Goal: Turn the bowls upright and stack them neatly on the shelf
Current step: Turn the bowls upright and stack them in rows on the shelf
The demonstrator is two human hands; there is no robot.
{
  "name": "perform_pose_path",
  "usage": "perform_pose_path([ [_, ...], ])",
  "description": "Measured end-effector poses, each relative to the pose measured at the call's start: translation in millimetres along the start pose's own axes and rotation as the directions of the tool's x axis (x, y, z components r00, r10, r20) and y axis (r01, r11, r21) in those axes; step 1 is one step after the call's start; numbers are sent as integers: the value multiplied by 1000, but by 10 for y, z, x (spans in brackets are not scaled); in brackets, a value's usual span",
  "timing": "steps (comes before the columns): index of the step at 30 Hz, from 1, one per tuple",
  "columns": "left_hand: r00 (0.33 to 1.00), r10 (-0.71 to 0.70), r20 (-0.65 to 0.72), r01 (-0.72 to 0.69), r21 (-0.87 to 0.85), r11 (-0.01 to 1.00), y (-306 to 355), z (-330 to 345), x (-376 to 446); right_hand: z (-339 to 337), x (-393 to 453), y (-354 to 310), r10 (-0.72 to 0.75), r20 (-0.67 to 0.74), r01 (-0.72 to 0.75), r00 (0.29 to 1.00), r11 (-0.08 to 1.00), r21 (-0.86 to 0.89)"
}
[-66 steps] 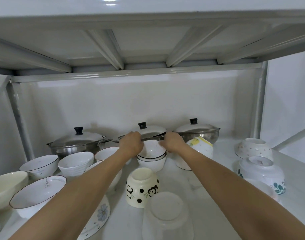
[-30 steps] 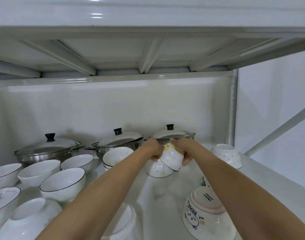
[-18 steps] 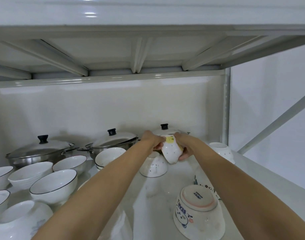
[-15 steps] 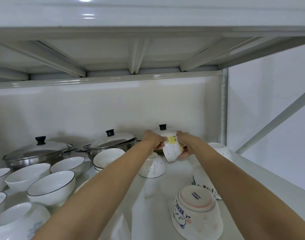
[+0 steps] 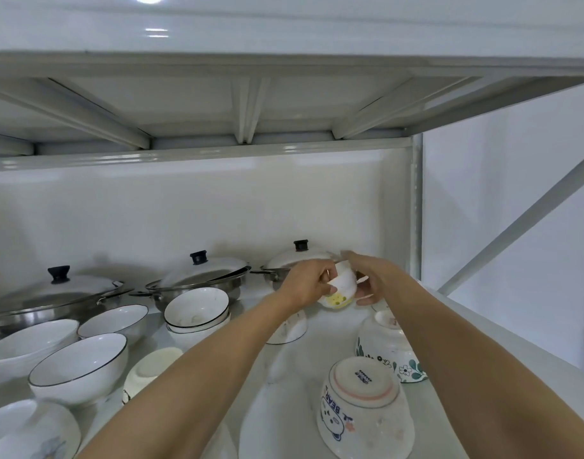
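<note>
I hold a small white bowl with a yellow patch point(image 5: 339, 289) in the air at the back of the shelf point(image 5: 294, 392), between both hands. My left hand point(image 5: 309, 281) grips its left side and my right hand point(image 5: 367, 276) cups its right side. Its yellow base points down and toward me. Just below it an upside-down speckled white bowl point(image 5: 289, 327) sits on the shelf, partly hidden by my left forearm. Closer to me stand an upside-down bear bowl point(image 5: 363, 405) and an upside-down flowered bowl point(image 5: 388, 349).
Three lidded steel pots point(image 5: 198, 279) line the back wall. Upright white bowls point(image 5: 78, 366) crowd the left side, with a stacked pair point(image 5: 196, 309) in the middle. An upside-down cream bowl point(image 5: 151, 366) sits beside my left arm. A shelf post point(image 5: 415, 207) stands at the right.
Both hands lifted the yellow-patched bowl off the speckled bowl and rotated it; its yellow base, earlier on top, now faces down. The view shifted right.
</note>
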State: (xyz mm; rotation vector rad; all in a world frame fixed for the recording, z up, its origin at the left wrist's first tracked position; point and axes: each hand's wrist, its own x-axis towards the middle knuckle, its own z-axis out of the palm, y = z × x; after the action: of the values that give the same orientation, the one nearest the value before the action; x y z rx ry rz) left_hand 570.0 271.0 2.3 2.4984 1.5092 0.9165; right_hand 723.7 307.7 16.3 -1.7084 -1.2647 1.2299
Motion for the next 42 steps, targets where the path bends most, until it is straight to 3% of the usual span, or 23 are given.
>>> perform_pose_path([
  [6,993,70,99,-89,205,975,-57,70,-59,157,51,49,80,-82,-92,993,984,-153],
  [16,983,83,161,-99,90,991,-68,166,-110,204,117,117,172,-106,-198,979,918,-344],
  [20,985,29,170,-21,-48,999,-130,60,-148,197,75,122,18,-159,-87,987,892,-443],
  [22,997,-9,74,11,-23,1000,-171,-62,-177,198,11,100,-125,-194,8,973,859,-512],
  [24,990,-101,-94,105,43,993,-250,-208,-196,202,-62,76,-342,-227,149,912,791,-594],
  [26,961,-202,-190,233,157,960,-345,-342,-218,231,-173,2,-489,-256,231,834,730,-643],
  [29,923,-373,-90,382,293,876,-444,-441,-264,406,-328,-192,-593,-190,347,782,669,-658],
  [35,791,-572,219,511,279,813,-356,-386,-361,971,-535,-285,-502,144,447,853,558,-699],
  [39,678,-671,299,605,292,741,-318,-341,-443,1145,-546,-127,-399,174,378,901,521,-765],
  [42,598,-734,324,725,173,667,-390,-284,-455,1149,-568,-57,-298,170,317,939,563,-763],
])
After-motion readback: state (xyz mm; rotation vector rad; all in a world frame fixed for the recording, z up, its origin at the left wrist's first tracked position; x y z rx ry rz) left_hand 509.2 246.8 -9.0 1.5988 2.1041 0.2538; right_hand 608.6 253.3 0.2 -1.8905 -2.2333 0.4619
